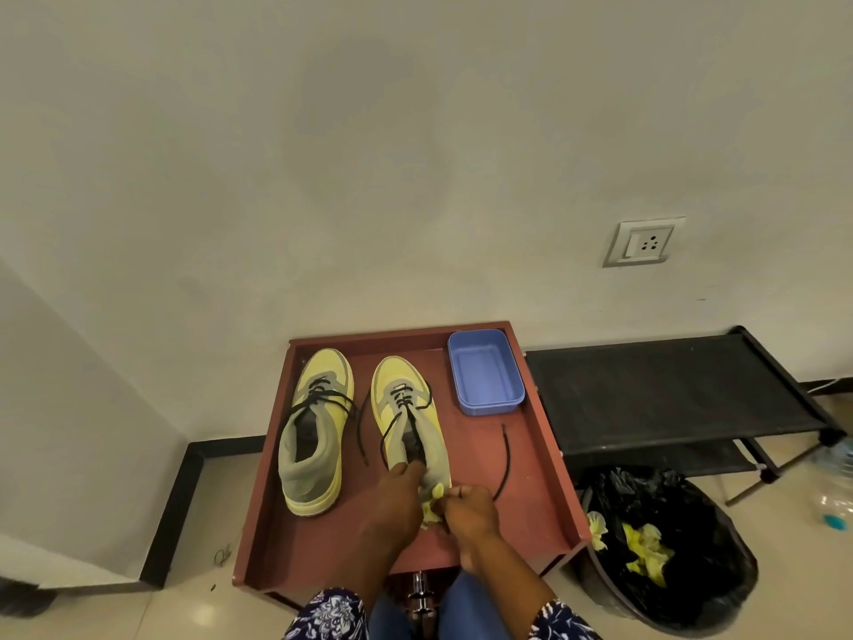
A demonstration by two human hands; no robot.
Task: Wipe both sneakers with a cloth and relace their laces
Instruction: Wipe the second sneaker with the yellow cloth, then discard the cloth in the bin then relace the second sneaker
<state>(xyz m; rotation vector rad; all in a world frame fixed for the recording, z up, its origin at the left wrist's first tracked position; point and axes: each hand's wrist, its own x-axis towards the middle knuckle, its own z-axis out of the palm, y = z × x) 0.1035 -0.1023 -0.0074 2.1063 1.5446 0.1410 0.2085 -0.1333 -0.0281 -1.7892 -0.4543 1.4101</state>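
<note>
Two yellow and grey sneakers stand side by side, toes toward the wall, on a reddish-brown tray table (531,501). The left sneaker (316,431) has black laces, loose at the top. The right sneaker (408,418) is only partly laced, and its black lace (507,459) trails loose over the tray to the right. My left hand (399,494) grips the heel of the right sneaker. My right hand (466,508) holds a small yellow cloth (433,503) pressed against that heel. The heel is mostly hidden by my hands.
A blue plastic tub (484,371) sits at the tray's back right corner. A low black rack (669,390) stands to the right against the wall. Below it is a bin with a black liner (669,547) holding yellow scraps. A wall socket (644,242) is above.
</note>
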